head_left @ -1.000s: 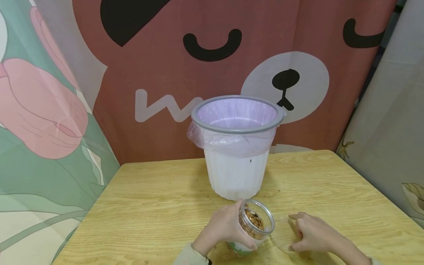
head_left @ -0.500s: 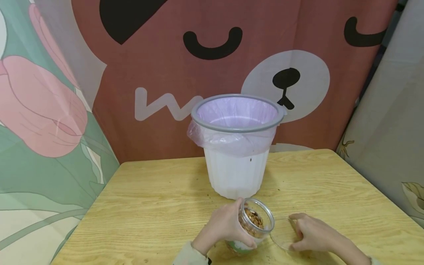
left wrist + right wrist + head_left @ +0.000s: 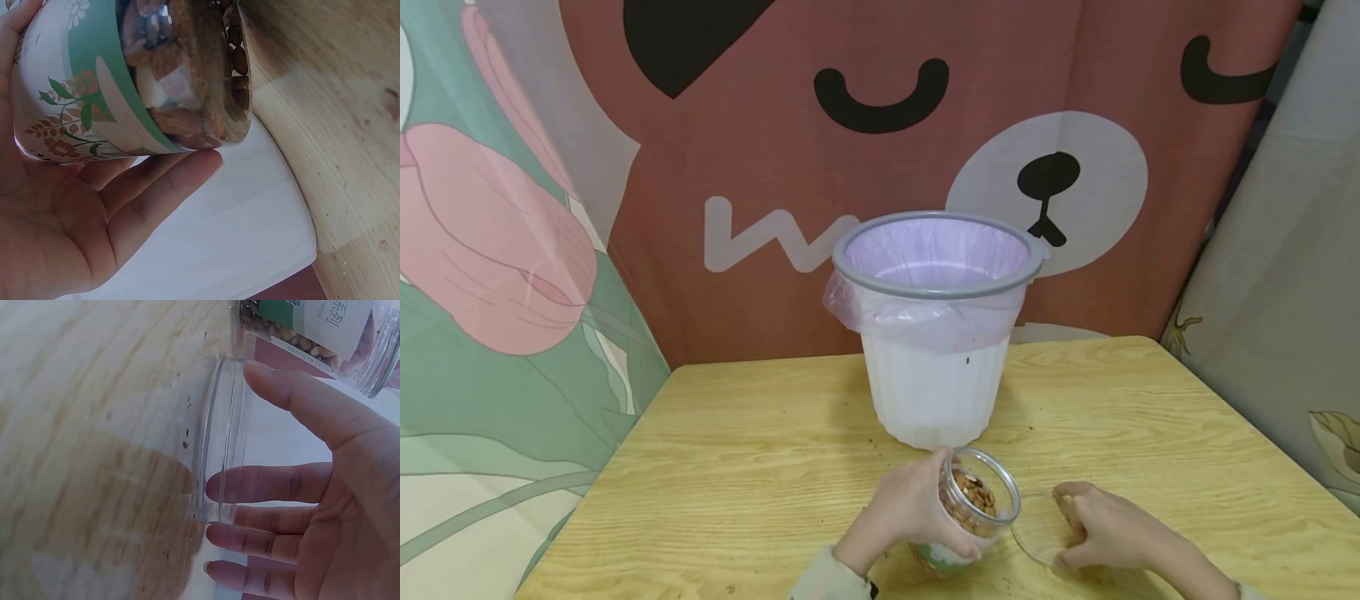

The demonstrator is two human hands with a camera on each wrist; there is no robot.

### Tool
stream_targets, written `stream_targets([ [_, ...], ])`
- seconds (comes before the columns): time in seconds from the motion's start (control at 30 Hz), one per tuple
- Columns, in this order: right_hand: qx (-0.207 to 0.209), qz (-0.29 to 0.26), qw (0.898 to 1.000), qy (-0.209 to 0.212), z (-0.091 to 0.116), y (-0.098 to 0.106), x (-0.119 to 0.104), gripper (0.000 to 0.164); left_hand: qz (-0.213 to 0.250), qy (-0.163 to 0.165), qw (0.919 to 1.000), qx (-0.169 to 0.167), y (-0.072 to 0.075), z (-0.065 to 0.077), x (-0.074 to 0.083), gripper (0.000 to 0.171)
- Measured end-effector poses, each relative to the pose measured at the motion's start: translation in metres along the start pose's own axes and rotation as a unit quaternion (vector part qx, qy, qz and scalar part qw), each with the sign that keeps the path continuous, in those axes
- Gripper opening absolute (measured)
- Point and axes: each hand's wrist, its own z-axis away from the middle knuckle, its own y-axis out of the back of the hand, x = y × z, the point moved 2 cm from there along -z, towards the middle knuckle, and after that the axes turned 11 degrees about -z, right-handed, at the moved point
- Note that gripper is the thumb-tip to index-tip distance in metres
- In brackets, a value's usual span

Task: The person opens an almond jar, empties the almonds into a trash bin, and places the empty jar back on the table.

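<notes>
My left hand (image 3: pixel 917 510) grips a clear jar (image 3: pixel 983 527) of nuts around its side. The jar has no cover on, tilts a little, and its open mouth faces up and to the right in the head view. A white and green printed label (image 3: pixel 69 94) wraps it, with nuts visible past the label in the left wrist view. To the right of the jar, my right hand (image 3: pixel 1112 527) holds a round clear lid (image 3: pixel 224 437) by its edge, thumb on one side and index finger on the other. The lid lies low at the wooden tabletop.
Behind the jar stands a white trash bin (image 3: pixel 936 392) with a grey rim and a pale purple liner bag (image 3: pixel 925 321). Small dark crumbs dot the wooden table (image 3: pixel 752 467). A curtain with a printed bear (image 3: pixel 760 150) hangs behind the table.
</notes>
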Motion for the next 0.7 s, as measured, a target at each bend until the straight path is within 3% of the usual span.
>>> stream_targets([
  [0.2,0.008,0.016,1.0,-0.011,0.001,0.001,-0.001,0.046,-0.001,-0.002,1.0,0.003,0.001,0.001,0.0,0.097],
  [0.4,0.021,0.034,0.999,0.01,0.002,0.006,0.0,0.032,-0.005,-0.007,1.0,0.004,0.001,0.001,0.0,0.096],
  [0.7,0.078,0.076,0.994,0.015,0.002,0.017,-0.005,0.03,-0.004,-0.009,0.9999,0.006,0.0,0.001,0.0,0.097],
])
